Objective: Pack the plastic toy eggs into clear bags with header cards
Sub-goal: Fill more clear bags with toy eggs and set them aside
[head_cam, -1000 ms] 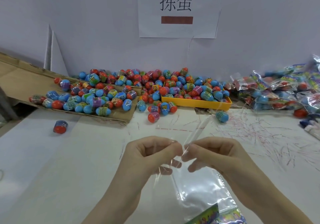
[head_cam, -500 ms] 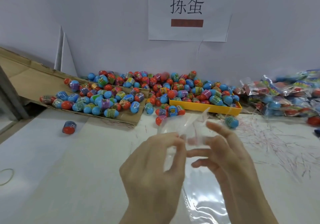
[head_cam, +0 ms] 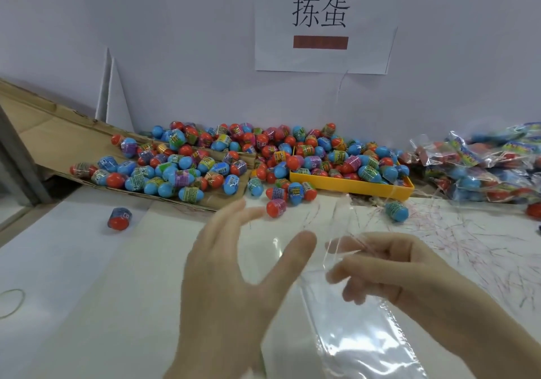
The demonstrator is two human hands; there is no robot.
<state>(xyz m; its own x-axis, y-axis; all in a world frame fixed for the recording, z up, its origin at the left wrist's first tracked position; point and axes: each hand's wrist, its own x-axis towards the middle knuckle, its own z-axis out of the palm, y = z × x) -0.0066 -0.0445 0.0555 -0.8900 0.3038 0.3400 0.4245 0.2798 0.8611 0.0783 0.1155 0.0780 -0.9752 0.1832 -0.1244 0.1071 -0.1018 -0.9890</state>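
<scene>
Left hand [head_cam: 231, 273] released clear bag [head_cam: 360, 334], now spread

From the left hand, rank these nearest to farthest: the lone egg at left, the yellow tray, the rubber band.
Measured from the left hand:
1. Lone egg, to its left.
2. Yellow tray, right, by the egg pile.
3. Rubber band, far left edge.

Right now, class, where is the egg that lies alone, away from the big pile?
In the head view, the lone egg lies on the white table at the left, just below the cardboard sheet and well left of the left hand.
</scene>
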